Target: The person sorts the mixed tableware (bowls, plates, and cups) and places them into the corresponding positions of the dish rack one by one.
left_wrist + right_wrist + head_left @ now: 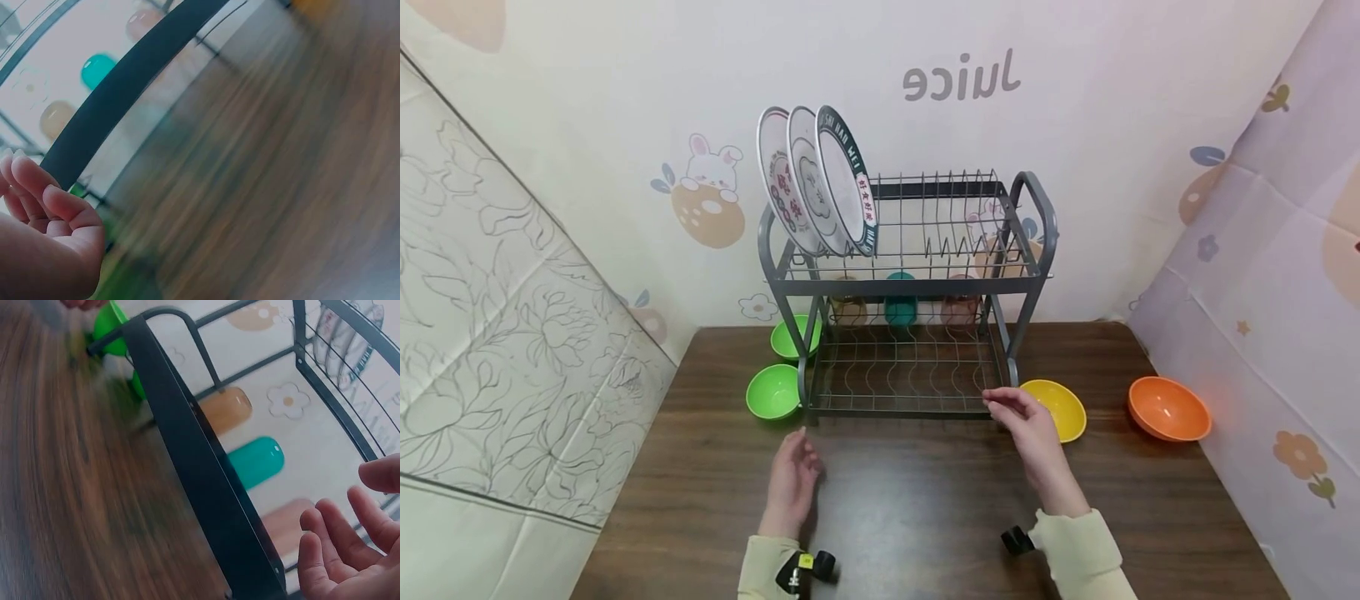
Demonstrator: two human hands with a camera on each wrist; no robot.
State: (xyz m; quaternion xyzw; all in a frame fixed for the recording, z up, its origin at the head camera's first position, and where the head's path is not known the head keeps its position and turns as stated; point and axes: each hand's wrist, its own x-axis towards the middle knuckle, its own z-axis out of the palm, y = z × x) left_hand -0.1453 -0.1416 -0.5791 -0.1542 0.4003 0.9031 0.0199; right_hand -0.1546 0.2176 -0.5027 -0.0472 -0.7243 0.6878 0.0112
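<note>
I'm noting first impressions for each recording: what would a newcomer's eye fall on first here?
Probably the dark two-tier dish rack in the middle of the head view, with three patterned plates standing at the left of its upper tier. Next, the bright bowls: two green bowls beside the rack's left end, a yellow bowl by the right hand, and an orange bowl farther right.

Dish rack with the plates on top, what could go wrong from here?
The three plates stand at the left end and rise well above the upper tier, so a bump to the dish rack might topple them. The right hand, near the yellow bowl, could knock it. The left hand might likewise nudge the nearer green bowl.
</note>
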